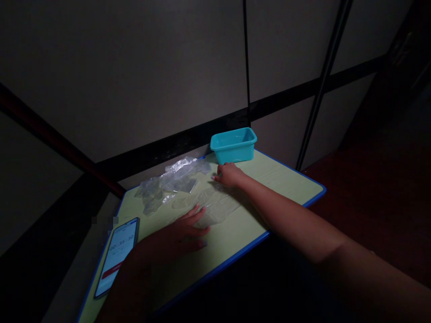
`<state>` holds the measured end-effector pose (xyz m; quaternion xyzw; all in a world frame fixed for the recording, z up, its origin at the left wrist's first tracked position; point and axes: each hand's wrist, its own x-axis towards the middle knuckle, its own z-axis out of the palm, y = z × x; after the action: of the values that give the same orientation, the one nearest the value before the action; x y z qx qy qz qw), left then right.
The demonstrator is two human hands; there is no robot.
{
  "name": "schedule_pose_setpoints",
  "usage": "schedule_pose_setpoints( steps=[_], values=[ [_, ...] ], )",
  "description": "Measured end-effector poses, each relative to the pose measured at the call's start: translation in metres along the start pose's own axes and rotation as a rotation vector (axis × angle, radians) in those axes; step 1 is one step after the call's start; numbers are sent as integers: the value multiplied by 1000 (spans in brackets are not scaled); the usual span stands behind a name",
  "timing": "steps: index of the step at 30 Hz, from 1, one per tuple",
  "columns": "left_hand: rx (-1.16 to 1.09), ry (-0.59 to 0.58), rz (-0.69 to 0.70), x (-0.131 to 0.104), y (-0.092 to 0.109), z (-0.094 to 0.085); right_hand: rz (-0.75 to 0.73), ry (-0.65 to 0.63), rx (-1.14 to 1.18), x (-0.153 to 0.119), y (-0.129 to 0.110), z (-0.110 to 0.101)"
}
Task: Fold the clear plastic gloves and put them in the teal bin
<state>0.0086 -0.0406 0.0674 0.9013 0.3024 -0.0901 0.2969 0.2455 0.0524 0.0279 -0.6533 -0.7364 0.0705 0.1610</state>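
Observation:
A clear plastic bag [215, 208] lies flat on the pale table [286, 177]. My left hand [188, 229] rests at its near left side with the fingers spread. At the bag's far right part is my right hand [229, 175], its fingers bent together; whether they pinch the plastic is too small to tell. Behind the bag, to the left, several crumpled clear bags [178, 177] lie in a loose heap. A turquoise basket [234, 150] stands just beyond my right hand, and no contents show inside it.
A phone [117, 255] with a lit timer screen lies at the table's left edge, beside my left forearm. Grey panels [168, 67] with dark strips rise directly behind the table. The table has a blue rim, and a dark red floor shows at the right.

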Motion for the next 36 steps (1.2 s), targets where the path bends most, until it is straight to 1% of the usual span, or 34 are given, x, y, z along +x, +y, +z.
schedule_pose_setpoints(
  steps=[5,11,15,19,26,29,32,36],
  values=[
    [6,13,13,-3,2,-2,-6,11,5,0,0,0],
    [-11,23,40,-1,-1,3,-16,10,-6,1,1,1],
    [-62,-8,61,0,-1,4,-29,15,-8,2,2,2],
    [-97,-24,40,-1,0,2,-38,23,4,2,2,3],
    [-199,43,93,-4,-3,-4,-166,56,111,1,0,1],
    [-275,76,146,-5,-6,-7,-203,28,196,0,-1,0],
    [-307,108,163,-5,-12,-8,-193,-40,252,-1,-2,-2],
    [-299,184,135,-1,-20,-9,-146,-84,379,-1,-1,-7]
  ],
)
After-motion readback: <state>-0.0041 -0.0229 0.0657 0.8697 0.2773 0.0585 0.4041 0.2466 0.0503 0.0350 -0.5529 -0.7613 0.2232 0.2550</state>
